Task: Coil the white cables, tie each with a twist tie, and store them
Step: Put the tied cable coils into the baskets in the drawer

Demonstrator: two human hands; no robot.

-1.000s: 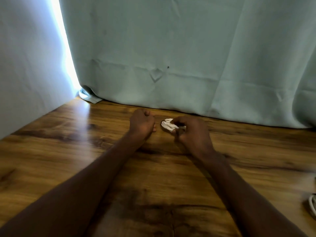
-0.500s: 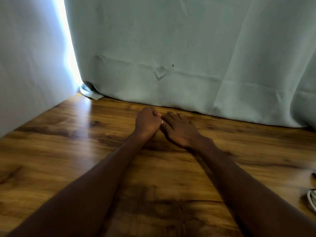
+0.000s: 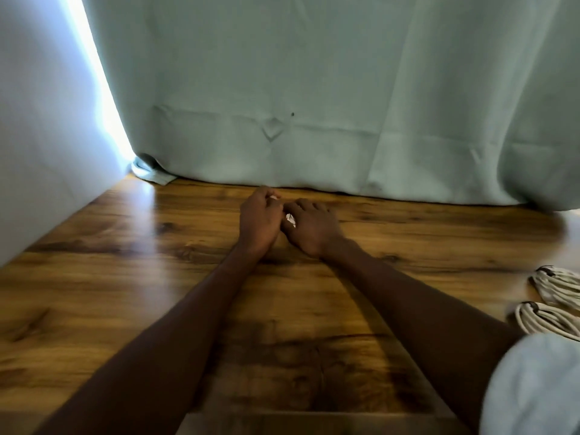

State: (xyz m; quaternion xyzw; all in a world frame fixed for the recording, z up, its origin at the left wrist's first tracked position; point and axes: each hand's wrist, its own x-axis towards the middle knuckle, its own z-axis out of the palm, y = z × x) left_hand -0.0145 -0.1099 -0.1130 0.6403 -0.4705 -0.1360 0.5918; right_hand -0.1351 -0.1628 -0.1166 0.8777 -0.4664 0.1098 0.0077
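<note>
A: Materials, quick?
B: Glossy wood-grain table [image 3: 125, 277], brown with dark knots and streaks, glare patch far left. Pale green curtain [image 3: 314, 105] behind it, matte woven cloth with a stitched hem line and soft folds, one corner bunched on the tabletop at the left. Plain white wall [image 3: 37, 136] on the left, with a bright strip of daylight between wall and curtain.

A: Task item?
B: Small white bundle [image 3: 290, 220], crumpled-looking, only a sliver visible. It sits between the two hands at the far middle of the table, close to the curtain hem. Can't tell if it's cable or tie.

A: Fingers?
B: Left hand [image 3: 259, 222] is curled, knuckles up, fingertips tucked toward the bundle; a bit of white shows at its fingertips too. Right hand [image 3: 314, 227] lies palm down, fingers bent over the bundle's right side and touching it. Actual grip is hidden under both hands, so can't tell what either has hold of. The two hands touch each other.

A: Anything else?
B: Two coiled white cables [image 3: 555, 288] and [image 3: 546, 320] at the right edge, flattened oval loops, each with a dark band at its left end, well apart from the hands. Blurry pale blue rounded shape [image 3: 533, 387] bottom right.
</note>
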